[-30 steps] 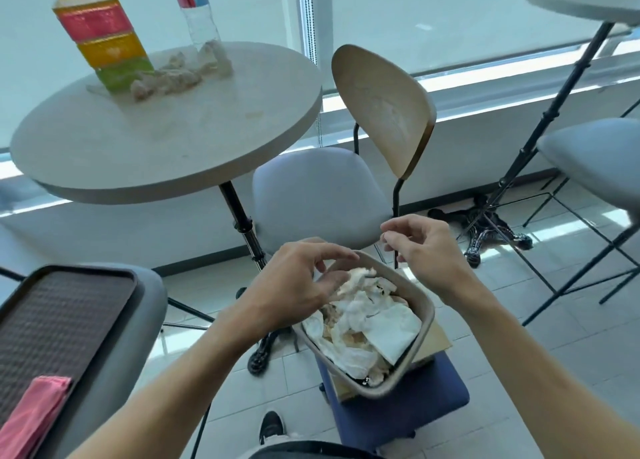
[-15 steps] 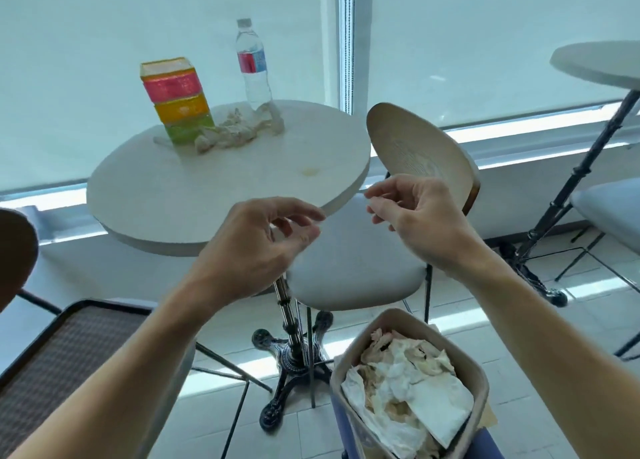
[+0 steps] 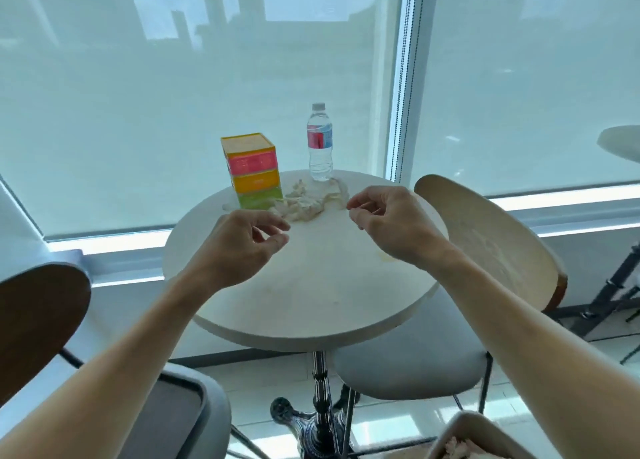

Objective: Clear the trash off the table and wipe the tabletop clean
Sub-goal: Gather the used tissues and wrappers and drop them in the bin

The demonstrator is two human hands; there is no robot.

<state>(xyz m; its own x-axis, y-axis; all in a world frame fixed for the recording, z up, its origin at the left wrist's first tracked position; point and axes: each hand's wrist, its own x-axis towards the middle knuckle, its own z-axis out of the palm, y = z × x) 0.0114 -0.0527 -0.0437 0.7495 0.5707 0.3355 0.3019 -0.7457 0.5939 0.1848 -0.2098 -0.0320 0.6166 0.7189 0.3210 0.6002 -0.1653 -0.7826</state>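
White round bench (image 3: 311,285) by the window, both hands raised over it, trash at its far side.

Left hand (image 3: 239,247) and right hand (image 3: 388,223) hover above the bench top, each with fingers loosely curled, thumb and forefinger near together, nothing held in either grip. Crumpled tissues (image 3: 304,200) lie in a heap at the far edge, touching the base of a box stack (image 3: 252,171) on the left and just in front of a water bottle (image 3: 319,143). A stain (image 3: 386,258) marks the top beside the right wrist. A bin (image 3: 474,438) with paper in it shows at lower right.
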